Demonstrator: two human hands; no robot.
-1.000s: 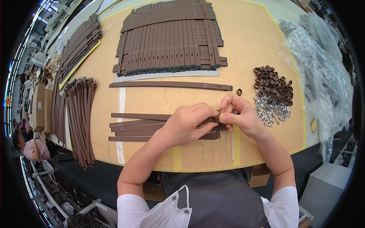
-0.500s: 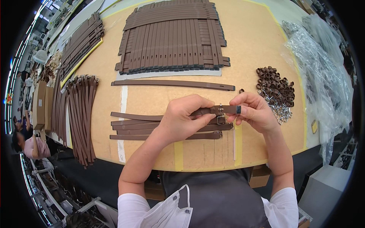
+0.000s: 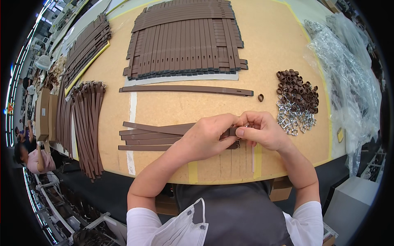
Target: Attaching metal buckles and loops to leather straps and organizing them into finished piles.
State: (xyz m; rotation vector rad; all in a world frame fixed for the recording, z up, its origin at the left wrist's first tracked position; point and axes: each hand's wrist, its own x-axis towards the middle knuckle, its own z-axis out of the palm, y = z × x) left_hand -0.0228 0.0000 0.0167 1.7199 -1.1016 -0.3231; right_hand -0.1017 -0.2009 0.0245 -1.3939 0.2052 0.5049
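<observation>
Both hands meet over the near middle of the table, around the end of a brown strap (image 3: 232,131). My left hand (image 3: 207,137) is closed on that strap, which trails leftward past the wrist. Fingers of my right hand (image 3: 262,130) pinch the folded end, hiding most of the buckle there. Under the hands lie several more brown straps (image 3: 143,147), side by side. A single flat strap (image 3: 184,89) with a slot stretches beyond them. One brown loop (image 3: 260,97) stands alone just past my right hand.
Brown loops (image 3: 297,88) and metal buckles (image 3: 293,121) are heaped at the right, beside crumpled clear plastic (image 3: 344,74). A large strap stack (image 3: 180,41) occupies the back. Buckled straps (image 3: 88,131) hang over the left edge. Another person (image 3: 40,161) works far left.
My right hand has moved left and slightly nearer, against my left hand. The strap end, straight before, is now folded back and mostly covered by fingers.
</observation>
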